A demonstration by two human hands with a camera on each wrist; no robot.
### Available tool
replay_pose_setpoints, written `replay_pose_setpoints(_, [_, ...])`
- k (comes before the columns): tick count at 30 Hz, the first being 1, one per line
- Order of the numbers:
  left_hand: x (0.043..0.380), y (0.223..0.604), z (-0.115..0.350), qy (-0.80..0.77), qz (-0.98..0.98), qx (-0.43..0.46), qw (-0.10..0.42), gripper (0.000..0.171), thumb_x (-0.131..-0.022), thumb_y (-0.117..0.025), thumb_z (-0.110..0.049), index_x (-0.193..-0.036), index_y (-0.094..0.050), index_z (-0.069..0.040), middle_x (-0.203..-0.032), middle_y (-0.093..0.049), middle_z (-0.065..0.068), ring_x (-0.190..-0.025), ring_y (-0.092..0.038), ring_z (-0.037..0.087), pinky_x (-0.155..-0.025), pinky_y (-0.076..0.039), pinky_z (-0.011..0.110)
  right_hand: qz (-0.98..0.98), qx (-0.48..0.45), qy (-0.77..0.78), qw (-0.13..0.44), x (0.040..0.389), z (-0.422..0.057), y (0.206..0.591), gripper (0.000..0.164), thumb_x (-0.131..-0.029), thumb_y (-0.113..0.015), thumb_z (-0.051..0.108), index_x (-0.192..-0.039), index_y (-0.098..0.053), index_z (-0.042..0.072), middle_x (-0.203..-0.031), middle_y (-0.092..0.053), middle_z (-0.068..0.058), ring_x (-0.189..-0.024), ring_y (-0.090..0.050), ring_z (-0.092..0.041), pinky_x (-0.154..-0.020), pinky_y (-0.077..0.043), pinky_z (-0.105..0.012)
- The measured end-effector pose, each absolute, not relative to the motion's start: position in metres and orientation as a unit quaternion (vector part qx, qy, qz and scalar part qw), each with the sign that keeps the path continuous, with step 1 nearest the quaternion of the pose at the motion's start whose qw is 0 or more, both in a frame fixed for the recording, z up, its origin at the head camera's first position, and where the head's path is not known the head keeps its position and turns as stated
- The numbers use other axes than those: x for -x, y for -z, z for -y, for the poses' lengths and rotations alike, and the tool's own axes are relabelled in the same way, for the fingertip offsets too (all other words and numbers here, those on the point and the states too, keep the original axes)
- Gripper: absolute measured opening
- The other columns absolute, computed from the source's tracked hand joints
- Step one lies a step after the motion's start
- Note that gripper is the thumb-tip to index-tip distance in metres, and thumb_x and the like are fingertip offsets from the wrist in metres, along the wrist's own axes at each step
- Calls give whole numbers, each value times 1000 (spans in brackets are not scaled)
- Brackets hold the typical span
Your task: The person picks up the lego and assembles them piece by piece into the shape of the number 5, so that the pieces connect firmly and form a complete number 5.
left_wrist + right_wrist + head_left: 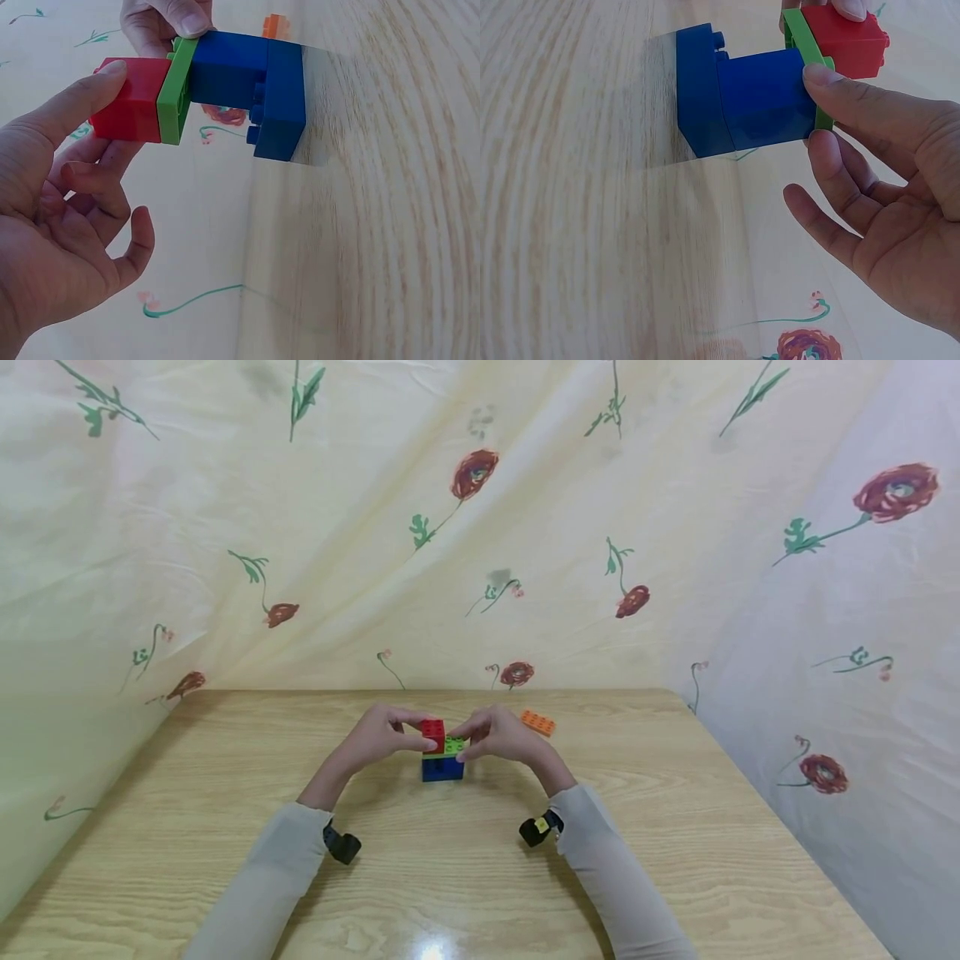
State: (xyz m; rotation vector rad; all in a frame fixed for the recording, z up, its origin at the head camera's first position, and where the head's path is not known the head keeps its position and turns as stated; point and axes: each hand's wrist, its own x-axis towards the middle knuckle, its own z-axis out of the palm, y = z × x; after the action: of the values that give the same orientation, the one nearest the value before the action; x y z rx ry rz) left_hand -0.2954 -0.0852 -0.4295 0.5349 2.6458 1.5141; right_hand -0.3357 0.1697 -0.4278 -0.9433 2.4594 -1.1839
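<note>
Pinching one red brick (142,105) (left) and one green plate (172,109) (right), two hands (377,737) (507,737) flank two blue bricks (229,69).

– See what behind the table (735,860)?
– See pale cloth (337,510), softly creased, patterned with red flowers (475,475) and green leaves (422,531).
– And below?
– Notice light wood grain (427,868), plus bright glare (432,950) toward the near side.
</note>
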Motion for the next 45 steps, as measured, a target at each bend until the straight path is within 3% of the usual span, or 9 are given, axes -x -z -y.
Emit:
replay_pose_setpoints(7, [295, 428, 83, -475, -861, -181, 17, 42, -82, -86, -28, -120, -77, -13, -106, -78, 5, -64, -45, 20, -54, -33, 25, -844, 327, 406, 124, 336, -171, 429, 33, -84, -84, 11, -116, -78, 8, -96, -71, -8, -78, -62, -17, -69, -52, -29])
replay_pose_setpoints(14, [296, 428, 84, -466, -865, -185, 18, 43, -83, -86, -31, -121, -76, -13, -112, -78, 5, -73, -49, 21, -60, -38, 27, -843, 327, 407, 125, 338, -171, 431, 33, -84, -84, 12, -117, -78, 8, -96, -71, -8, -78, -61, -17, -69, -53, -29])
replay_pose_setpoints(26, [296, 429, 84, -466, -864, -190, 14, 43, -83, -86, -29, -121, -76, -12, -111, -77, 7, -65, -45, 18, -55, -35, 25, -843, 326, 411, 121, 335, -171, 429, 33, -84, -84, 10, -116, -78, 7, -97, -72, -8, -77, -61, -16, -68, -52, -28])
replay_pose_setpoints(45, [294, 429, 84, -467, -865, -182, 20, 41, -84, -85, -31, -121, -76, -16, -114, -77, 5, -69, -46, 20, -56, -36, 26, -844, 327, 406, 124, 333, -170, 427, 33, -84, -84, 12, -116, -78, 8, -102, -73, -9, -77, -61, -17, -69, -52, -28])
